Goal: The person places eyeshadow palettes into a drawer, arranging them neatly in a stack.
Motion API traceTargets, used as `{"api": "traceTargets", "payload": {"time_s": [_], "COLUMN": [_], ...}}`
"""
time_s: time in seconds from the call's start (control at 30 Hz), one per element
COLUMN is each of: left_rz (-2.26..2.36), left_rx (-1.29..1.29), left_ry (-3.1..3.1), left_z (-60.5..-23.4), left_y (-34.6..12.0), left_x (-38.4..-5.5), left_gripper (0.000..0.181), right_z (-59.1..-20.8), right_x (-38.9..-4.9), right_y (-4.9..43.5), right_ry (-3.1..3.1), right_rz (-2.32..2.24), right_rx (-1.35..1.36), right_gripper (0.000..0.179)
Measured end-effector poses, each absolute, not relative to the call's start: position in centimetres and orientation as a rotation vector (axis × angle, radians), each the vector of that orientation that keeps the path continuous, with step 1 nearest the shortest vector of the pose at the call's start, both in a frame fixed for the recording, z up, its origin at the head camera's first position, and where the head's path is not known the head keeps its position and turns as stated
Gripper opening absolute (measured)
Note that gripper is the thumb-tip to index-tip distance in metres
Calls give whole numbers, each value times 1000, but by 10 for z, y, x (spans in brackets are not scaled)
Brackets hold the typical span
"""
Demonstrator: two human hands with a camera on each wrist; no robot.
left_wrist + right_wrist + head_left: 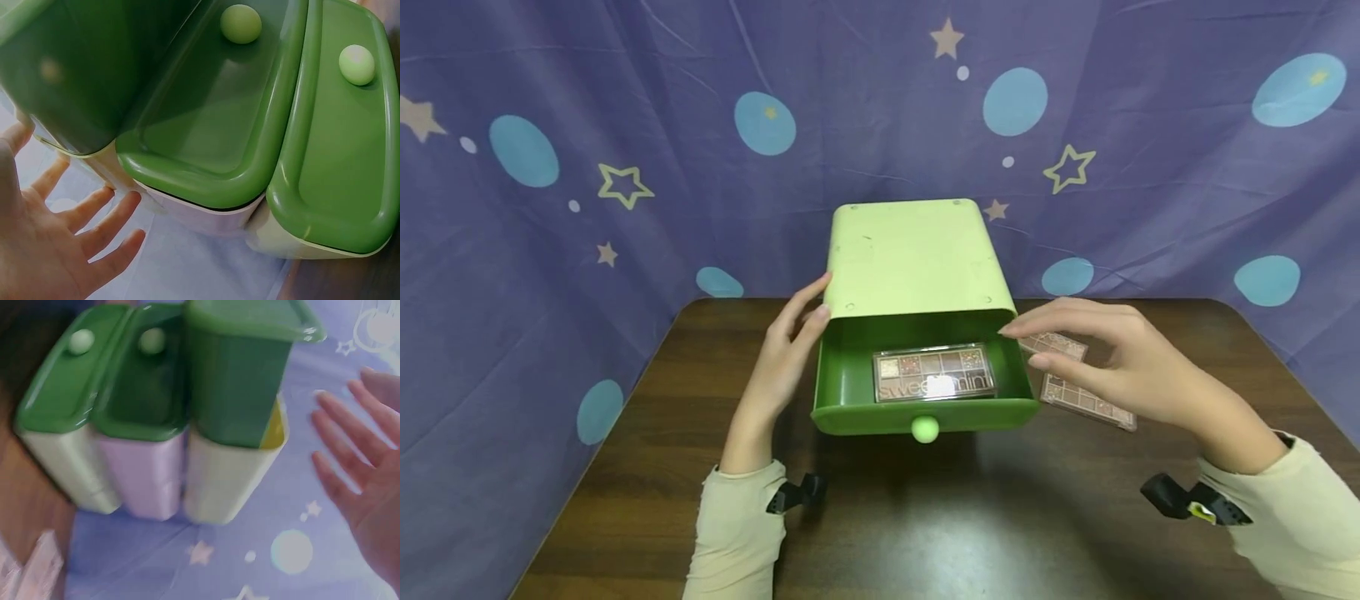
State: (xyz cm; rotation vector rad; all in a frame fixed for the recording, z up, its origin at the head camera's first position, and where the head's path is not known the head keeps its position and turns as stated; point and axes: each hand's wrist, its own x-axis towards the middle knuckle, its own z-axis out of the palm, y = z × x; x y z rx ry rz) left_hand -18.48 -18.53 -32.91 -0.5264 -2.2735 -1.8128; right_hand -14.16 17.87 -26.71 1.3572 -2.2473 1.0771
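Note:
A light green drawer unit (pixel 917 258) stands on the table with its dark green top drawer (pixel 850 419) pulled out. Inside that drawer lies an eyeshadow palette (pixel 934 373) with a clear lid and lettering. My left hand (pixel 777 364) rests against the unit's left side, thumb near the front edge; the left wrist view shows its fingers (pixel 103 228) spread. By the right front edge of the drawer is my right hand (pixel 1112 367), fingers extended and holding nothing. Beneath it, two more eyeshadow palettes (pixel 1088 402) lie on the table, partly covered by the hand.
Two lower drawers, the middle one (pixel 147 394) and the bottom one (pixel 62 387), are closed, each with a round knob. The dark wooden table (pixel 647 467) ends at a purple star-patterned curtain (pixel 880 83) behind the unit.

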Motion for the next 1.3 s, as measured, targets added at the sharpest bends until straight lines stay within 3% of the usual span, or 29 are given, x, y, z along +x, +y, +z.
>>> {"api": "traceTargets", "payload": {"time_s": [0.4, 0.97, 1.3], "left_rz": [-1810, -1799, -1807], "left_rx": [-518, -533, -530], "left_ry": [-2291, -2310, -2311], "left_z": [-329, -328, -328], "left_y": [-186, -187, -186], "left_x": [-184, -185, -183], "left_gripper": [48, 48, 48], "right_z": [-308, -385, -418], "right_x": [-134, -143, -156], "right_y": [230, 275, 299], "right_ry": [-2383, -2676, -2749], "right_rz": [976, 1027, 898], "right_rx": [1036, 645, 622], "right_gripper": [46, 31, 44]}}
